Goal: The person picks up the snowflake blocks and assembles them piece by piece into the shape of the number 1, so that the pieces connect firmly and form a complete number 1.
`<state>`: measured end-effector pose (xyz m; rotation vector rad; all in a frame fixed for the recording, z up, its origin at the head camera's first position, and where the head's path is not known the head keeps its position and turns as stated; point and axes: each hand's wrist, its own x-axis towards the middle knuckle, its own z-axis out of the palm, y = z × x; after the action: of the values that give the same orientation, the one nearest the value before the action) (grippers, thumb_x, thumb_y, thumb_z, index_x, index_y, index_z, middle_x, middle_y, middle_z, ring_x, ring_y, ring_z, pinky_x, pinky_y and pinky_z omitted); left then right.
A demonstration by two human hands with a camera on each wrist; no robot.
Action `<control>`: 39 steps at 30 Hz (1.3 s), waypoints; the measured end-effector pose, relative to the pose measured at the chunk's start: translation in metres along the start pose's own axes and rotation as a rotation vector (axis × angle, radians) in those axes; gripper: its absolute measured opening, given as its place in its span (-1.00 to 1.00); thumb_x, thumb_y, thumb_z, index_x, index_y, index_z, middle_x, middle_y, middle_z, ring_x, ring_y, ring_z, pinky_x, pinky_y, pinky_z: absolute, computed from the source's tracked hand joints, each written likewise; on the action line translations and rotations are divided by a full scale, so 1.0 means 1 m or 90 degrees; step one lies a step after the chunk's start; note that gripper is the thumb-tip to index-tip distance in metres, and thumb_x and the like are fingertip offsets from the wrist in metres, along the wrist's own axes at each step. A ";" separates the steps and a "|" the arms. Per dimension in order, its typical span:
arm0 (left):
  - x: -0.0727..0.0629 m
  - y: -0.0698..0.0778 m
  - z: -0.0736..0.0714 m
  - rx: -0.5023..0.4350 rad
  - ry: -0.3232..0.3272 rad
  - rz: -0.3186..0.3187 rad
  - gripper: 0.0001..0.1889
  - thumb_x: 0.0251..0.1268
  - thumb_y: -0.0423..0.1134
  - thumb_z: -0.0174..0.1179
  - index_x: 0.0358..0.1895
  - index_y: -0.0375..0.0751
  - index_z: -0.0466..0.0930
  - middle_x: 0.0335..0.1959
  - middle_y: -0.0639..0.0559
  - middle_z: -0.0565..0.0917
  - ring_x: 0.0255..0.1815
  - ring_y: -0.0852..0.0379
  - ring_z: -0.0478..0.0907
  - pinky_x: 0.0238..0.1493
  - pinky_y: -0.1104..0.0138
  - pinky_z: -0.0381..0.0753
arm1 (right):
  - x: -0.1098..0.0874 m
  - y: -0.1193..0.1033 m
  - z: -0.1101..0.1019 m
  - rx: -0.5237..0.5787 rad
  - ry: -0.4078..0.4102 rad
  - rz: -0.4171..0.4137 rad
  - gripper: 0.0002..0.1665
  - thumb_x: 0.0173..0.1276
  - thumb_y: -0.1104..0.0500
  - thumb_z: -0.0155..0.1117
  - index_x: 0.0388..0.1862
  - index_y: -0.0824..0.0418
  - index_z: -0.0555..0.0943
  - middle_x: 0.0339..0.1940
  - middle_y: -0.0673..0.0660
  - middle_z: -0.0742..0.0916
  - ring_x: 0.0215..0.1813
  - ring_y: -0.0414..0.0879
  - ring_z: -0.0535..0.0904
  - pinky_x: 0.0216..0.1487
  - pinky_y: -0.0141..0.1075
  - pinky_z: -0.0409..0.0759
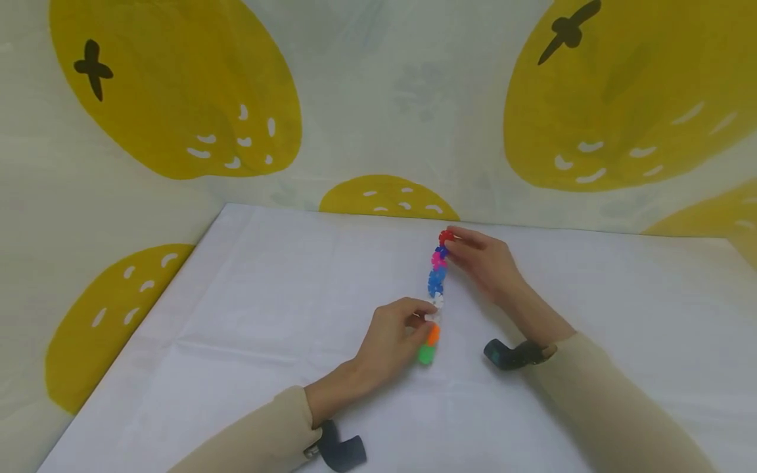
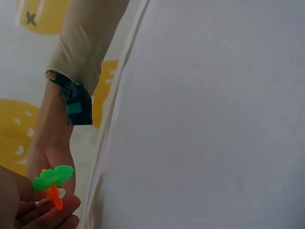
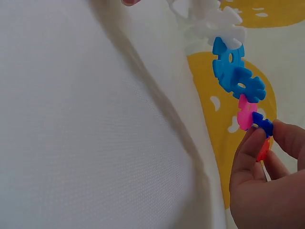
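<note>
A chain of interlocking snowflake discs stretches between both hands over the white table. My left hand (image 1: 390, 338) pinches its near part, at a white disc (image 1: 437, 300) and an orange disc (image 1: 434, 335). A green disc (image 2: 53, 177) forms the near end, facing up in the left wrist view. Two light blue discs (image 3: 229, 59) and a pink disc (image 3: 246, 112) run along the middle. With thumb and fingertips, my right hand (image 1: 487, 263) grips the far part, at a dark blue disc (image 3: 263, 125). A red disc (image 1: 445, 237) at the far end is partly hidden by its fingers.
The white-covered table (image 1: 254, 282) spreads beneath the hands. Behind it and at the left hangs a pale cloth (image 1: 396, 85) printed with large yellow fruit. Dark wrist devices stick out at both cuffs, the right one (image 1: 508, 355) close over the table.
</note>
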<state>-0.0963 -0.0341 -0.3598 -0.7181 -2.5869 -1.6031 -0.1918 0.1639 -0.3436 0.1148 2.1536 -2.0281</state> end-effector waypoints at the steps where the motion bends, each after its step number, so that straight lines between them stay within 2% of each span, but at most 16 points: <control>1: 0.001 0.000 0.001 -0.001 0.003 0.003 -0.78 0.23 -0.47 0.22 -0.05 -0.31 0.64 -0.18 -0.03 0.68 -0.26 0.24 0.61 -0.14 0.47 0.56 | 0.002 0.000 0.000 0.010 -0.002 0.004 -0.37 0.39 0.07 0.22 0.40 0.14 0.37 0.31 0.16 0.45 0.27 -0.02 0.44 0.08 -0.37 0.48; 7: 0.003 -0.003 0.007 0.007 0.002 -0.007 -0.78 0.24 -0.43 0.22 -0.04 -0.30 0.66 -0.17 -0.01 0.70 -0.21 0.25 0.61 -0.12 0.48 0.55 | 0.009 0.002 0.000 0.028 -0.012 0.027 -0.40 0.39 0.11 0.23 0.37 0.18 0.40 0.29 0.19 0.49 0.23 -0.03 0.47 0.06 -0.39 0.50; 13: 0.004 -0.008 0.013 0.015 0.000 -0.032 -0.78 0.24 -0.42 0.23 -0.06 -0.25 0.70 -0.16 0.05 0.70 -0.13 0.23 0.60 -0.08 0.46 0.54 | 0.015 0.006 0.002 -0.035 -0.001 0.044 -0.43 0.37 0.10 0.25 0.34 0.14 0.45 0.23 0.15 0.56 0.17 -0.04 0.53 0.00 -0.40 0.53; 21: 0.006 -0.012 0.014 -0.006 0.002 -0.048 -0.81 0.23 -0.39 0.25 -0.11 -0.20 0.72 -0.21 0.11 0.71 -0.20 0.28 0.58 -0.14 0.44 0.55 | 0.019 0.010 0.002 -0.119 -0.002 0.046 -0.47 0.39 0.12 0.23 0.32 0.18 0.46 0.17 0.16 0.59 0.13 -0.03 0.56 -0.01 -0.37 0.55; 27: 0.008 -0.015 0.015 -0.013 -0.009 -0.072 -0.82 0.24 -0.35 0.25 -0.11 -0.18 0.73 -0.20 0.15 0.71 -0.21 0.30 0.57 -0.14 0.44 0.55 | 0.019 0.013 0.003 -0.130 0.000 0.041 -0.48 0.38 0.14 0.24 0.30 0.21 0.47 0.16 0.18 0.60 0.14 -0.02 0.57 0.01 -0.34 0.54; 34: 0.007 -0.015 0.013 -0.009 -0.029 -0.083 -0.81 0.25 -0.32 0.25 -0.09 -0.15 0.73 -0.18 0.20 0.70 -0.19 0.32 0.56 -0.13 0.46 0.55 | 0.016 0.016 0.003 -0.190 0.011 0.031 -0.48 0.39 0.11 0.23 0.30 0.18 0.48 0.18 0.17 0.59 0.16 -0.02 0.54 0.12 -0.24 0.50; 39: 0.007 -0.015 0.012 -0.011 -0.038 -0.087 -0.81 0.25 -0.32 0.26 -0.09 -0.13 0.72 -0.20 0.22 0.69 -0.24 0.33 0.53 -0.19 0.47 0.54 | 0.015 0.016 0.004 -0.216 0.023 0.024 -0.50 0.39 0.09 0.23 0.28 0.16 0.51 0.18 0.15 0.60 0.21 -0.01 0.49 0.16 -0.20 0.48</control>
<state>-0.1059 -0.0267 -0.3768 -0.6112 -2.7223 -1.6664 -0.2033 0.1596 -0.3625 0.1451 2.4600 -1.6227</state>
